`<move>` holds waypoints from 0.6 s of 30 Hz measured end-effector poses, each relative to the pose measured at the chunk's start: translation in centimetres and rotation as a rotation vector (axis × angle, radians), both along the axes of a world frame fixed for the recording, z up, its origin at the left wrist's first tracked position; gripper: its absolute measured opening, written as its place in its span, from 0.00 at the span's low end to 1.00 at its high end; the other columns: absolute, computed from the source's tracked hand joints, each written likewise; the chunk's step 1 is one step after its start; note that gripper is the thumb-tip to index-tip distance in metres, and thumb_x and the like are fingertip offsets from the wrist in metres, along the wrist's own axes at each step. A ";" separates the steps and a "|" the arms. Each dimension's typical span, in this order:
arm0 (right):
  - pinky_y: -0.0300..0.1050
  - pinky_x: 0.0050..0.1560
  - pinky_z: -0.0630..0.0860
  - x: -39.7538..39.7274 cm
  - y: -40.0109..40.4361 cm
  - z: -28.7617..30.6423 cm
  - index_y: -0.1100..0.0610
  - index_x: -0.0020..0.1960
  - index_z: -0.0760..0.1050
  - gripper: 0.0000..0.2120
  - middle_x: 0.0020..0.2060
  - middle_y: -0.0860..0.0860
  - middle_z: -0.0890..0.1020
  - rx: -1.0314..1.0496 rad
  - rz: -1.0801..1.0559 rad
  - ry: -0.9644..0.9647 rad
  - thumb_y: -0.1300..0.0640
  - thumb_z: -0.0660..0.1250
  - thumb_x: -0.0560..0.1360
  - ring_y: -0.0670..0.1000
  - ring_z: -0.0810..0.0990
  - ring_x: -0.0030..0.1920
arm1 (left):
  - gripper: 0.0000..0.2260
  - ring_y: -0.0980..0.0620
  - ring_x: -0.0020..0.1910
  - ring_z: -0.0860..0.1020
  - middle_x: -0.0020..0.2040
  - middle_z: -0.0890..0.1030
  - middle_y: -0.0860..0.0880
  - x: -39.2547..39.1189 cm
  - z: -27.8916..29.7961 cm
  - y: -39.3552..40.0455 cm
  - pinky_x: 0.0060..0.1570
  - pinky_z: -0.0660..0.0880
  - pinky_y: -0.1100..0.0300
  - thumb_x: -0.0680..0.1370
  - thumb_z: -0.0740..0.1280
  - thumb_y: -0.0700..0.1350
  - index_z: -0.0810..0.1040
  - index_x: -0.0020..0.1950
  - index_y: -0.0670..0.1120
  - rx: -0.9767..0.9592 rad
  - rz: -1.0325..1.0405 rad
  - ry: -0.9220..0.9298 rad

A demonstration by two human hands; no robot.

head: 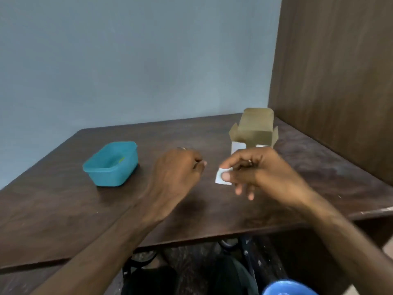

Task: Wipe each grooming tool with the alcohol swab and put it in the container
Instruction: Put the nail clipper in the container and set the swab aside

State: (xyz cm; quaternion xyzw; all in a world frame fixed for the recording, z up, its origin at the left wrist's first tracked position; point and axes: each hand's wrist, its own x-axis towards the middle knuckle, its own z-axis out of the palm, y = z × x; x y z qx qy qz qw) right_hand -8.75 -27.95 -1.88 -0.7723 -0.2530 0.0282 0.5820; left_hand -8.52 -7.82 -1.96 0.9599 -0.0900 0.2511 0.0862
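No writing could be read on anything. A dark wooden table (63,209) stood against a blue-grey wall (127,60), with a brown panel (340,71) along its right edge. A teal container (110,165) sat toward the left edge, an open carton (254,129) near the back right corner. The right hand (255,169) pinched a white swab packet (220,177) above the table's middle. The left hand (176,169), apart, was curled, seemingly empty.

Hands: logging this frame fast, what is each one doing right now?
Left hand: fingers curled, nothing visibly held.
Right hand: pinching a small white swab packet between thumb and forefinger.
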 end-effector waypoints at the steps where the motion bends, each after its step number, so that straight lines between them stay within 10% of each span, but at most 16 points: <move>1: 0.43 0.25 0.74 -1.2 -1.7 -0.5 0.59 0.45 0.85 0.04 0.33 0.56 0.84 0.020 0.036 0.033 0.63 0.76 0.70 0.53 0.81 0.29 | 0.13 0.46 0.51 0.79 0.49 0.84 0.49 -0.5 -0.7 -1.3 0.46 0.75 0.55 0.79 0.63 0.55 0.83 0.51 0.50 -0.002 -0.041 0.002; 12: 0.54 0.43 0.79 -8.2 -14.2 -12.2 0.60 0.49 0.85 0.07 0.44 0.59 0.86 -0.173 0.032 0.362 0.61 0.75 0.72 0.59 0.84 0.44 | 0.07 0.45 0.42 0.81 0.44 0.83 0.47 -4.5 -7.0 -12.6 0.34 0.74 0.56 0.77 0.69 0.49 0.83 0.50 0.47 -0.065 -0.391 -0.203; 18: 0.43 0.33 0.77 -6.5 -16.7 -25.1 0.57 0.46 0.85 0.04 0.39 0.60 0.85 -0.251 -0.343 0.557 0.61 0.76 0.72 0.54 0.81 0.37 | 0.12 0.46 0.42 0.78 0.43 0.83 0.47 -4.3 -8.9 -13.0 0.37 0.73 0.53 0.81 0.62 0.49 0.84 0.46 0.47 0.069 -0.365 -0.308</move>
